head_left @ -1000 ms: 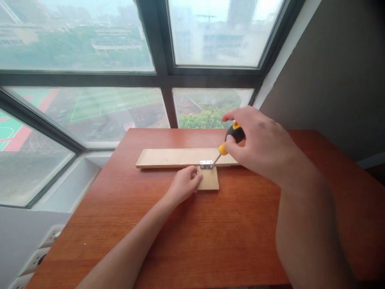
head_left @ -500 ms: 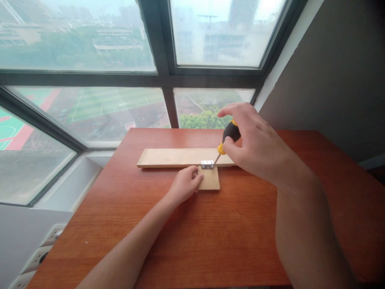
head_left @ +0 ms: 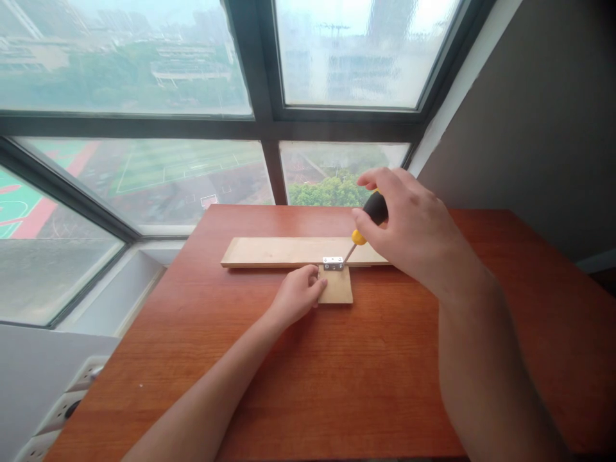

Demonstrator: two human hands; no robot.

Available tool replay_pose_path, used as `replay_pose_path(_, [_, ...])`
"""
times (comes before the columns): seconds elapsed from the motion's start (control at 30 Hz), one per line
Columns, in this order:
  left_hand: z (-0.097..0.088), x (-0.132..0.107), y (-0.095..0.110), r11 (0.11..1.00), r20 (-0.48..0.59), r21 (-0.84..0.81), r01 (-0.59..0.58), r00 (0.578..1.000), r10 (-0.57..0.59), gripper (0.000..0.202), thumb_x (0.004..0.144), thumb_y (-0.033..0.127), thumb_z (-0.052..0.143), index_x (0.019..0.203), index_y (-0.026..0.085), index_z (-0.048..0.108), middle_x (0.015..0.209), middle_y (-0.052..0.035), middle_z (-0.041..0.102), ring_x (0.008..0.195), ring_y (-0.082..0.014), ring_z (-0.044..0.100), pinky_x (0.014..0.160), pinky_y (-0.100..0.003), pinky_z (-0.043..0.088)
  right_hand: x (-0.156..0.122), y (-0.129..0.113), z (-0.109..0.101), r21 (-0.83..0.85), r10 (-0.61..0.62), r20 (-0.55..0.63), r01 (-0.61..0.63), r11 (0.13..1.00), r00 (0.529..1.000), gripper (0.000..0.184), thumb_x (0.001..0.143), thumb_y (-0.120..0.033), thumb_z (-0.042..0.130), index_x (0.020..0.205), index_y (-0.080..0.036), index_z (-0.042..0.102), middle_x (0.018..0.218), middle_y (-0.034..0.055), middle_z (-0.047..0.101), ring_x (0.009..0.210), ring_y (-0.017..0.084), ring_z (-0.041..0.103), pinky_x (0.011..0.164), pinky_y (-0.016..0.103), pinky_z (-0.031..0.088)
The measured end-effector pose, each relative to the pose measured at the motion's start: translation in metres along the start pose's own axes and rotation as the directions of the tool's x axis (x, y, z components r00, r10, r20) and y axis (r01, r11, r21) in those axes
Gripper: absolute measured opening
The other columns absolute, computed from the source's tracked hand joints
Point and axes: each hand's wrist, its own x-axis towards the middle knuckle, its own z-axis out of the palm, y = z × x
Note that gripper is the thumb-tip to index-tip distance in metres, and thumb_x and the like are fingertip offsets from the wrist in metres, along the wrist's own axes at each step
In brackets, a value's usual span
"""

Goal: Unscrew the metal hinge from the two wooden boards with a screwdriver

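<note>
Two hands apart | left hand point(head_left: 296, 296) presses small block point(head_left: 337, 293), bracing it against long board point(head_left: 274, 251) | right hand point(head_left: 409, 224) clamped on screwdriver point(head_left: 369, 215), tip angled into hinge point(head_left: 333, 262) bridging both woods

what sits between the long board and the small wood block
A small metal hinge bridges the long board and the small wood block, shown in the head view.
</note>
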Motion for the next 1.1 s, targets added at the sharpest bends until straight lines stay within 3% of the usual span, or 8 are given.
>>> replay_pose_path(0.2, [-0.0001, 0.0001, 0.0007, 1.000, -0.002, 0.002, -0.003, 1.000, 0.003, 0.020, 0.086, 0.039, 0.054, 0.079, 0.020, 0.053, 0.054, 0.0019, 0.060, 0.052, -0.0163, 0.058, 0.053, -0.025, 0.037, -0.0009, 0.0002, -0.0002, 0.118, -0.053, 0.057, 0.046, 0.992, 0.997, 0.039, 0.085, -0.020, 0.050, 0.123, -0.022, 0.053, 0.121, 0.0105, 0.057, 0.087, 0.021, 0.061, 0.074, 0.036, 0.049])
replay_pose_path(0.53, [0.0003, 0.0005, -0.0006, 1.000, -0.012, 0.004, -0.011, 1.000, 0.011, 0.019, 0.086, 0.038, 0.055, 0.078, 0.020, 0.053, 0.054, 0.0019, 0.060, 0.053, -0.0164, 0.058, 0.053, -0.025, 0.037, 0.0019, 0.0018, -0.0023, 0.046, -0.010, 0.022, 0.009, 0.999, 1.000, 0.029, 0.088, -0.023, 0.047, 0.114, -0.023, 0.058, 0.111, 0.0086, 0.065, 0.093, 0.024, 0.061, 0.079, 0.038, 0.047])
replay_pose_path(0.67, [0.0004, 0.0007, -0.0019, 1.000, -0.006, 0.016, -0.013, 1.000, 0.013, 0.019, 0.086, 0.038, 0.054, 0.080, 0.020, 0.054, 0.055, 0.0016, 0.061, 0.054, -0.0169, 0.059, 0.054, -0.025, 0.038, -0.0021, -0.0001, -0.0055, 0.149, -0.056, 0.022, 0.052, 0.987, 0.998, 0.043, 0.082, -0.017, 0.049, 0.125, -0.021, 0.053, 0.123, 0.0101, 0.061, 0.099, 0.024, 0.061, 0.080, 0.037, 0.048])
replay_pose_path(0.77, [0.0006, 0.0008, -0.0026, 1.000, -0.002, 0.009, -0.008, 1.000, 0.008, 0.019, 0.086, 0.038, 0.054, 0.080, 0.020, 0.053, 0.054, 0.0018, 0.060, 0.054, -0.0167, 0.059, 0.054, -0.025, 0.038, -0.0036, -0.0017, -0.0056, 0.118, -0.058, 0.011, 0.057, 0.991, 0.998, 0.050, 0.081, -0.021, 0.052, 0.130, -0.022, 0.050, 0.130, 0.0120, 0.057, 0.102, 0.026, 0.060, 0.080, 0.039, 0.049])
replay_pose_path(0.9, [0.0006, 0.0007, -0.0031, 1.000, -0.003, -0.010, 0.001, 1.000, -0.001, 0.020, 0.086, 0.040, 0.055, 0.080, 0.020, 0.053, 0.055, 0.0018, 0.061, 0.053, -0.0166, 0.059, 0.053, -0.025, 0.037, -0.0016, -0.0020, -0.0046, -0.086, 0.090, -0.006, -0.091, 0.992, 0.996, 0.039, 0.086, -0.038, 0.052, 0.121, -0.023, 0.057, 0.101, 0.0093, 0.068, 0.084, 0.028, 0.062, 0.069, 0.040, 0.047])
replay_pose_path(0.97, [0.0005, 0.0006, -0.0030, 1.000, -0.008, -0.008, 0.002, 1.000, -0.002, 0.020, 0.086, 0.040, 0.055, 0.080, 0.020, 0.053, 0.055, 0.0018, 0.061, 0.053, -0.0164, 0.058, 0.053, -0.025, 0.037, -0.0011, -0.0012, -0.0053, -0.113, 0.110, 0.006, -0.109, 0.988, 0.994, 0.033, 0.088, -0.034, 0.048, 0.117, -0.023, 0.060, 0.094, 0.0077, 0.069, 0.077, 0.026, 0.062, 0.066, 0.038, 0.045])
replay_pose_path(1.1, [0.0006, 0.0003, -0.0022, 1.000, -0.009, -0.012, 0.003, 1.000, -0.003, 0.020, 0.085, 0.040, 0.055, 0.080, 0.020, 0.054, 0.055, 0.0020, 0.060, 0.053, -0.0164, 0.058, 0.053, -0.024, 0.037, -0.0031, 0.0001, -0.0073, -0.053, -0.010, 0.033, 0.012, 0.999, 0.999, 0.044, 0.080, -0.021, 0.050, 0.124, -0.023, 0.055, 0.122, 0.0102, 0.063, 0.086, 0.024, 0.062, 0.067, 0.036, 0.045])
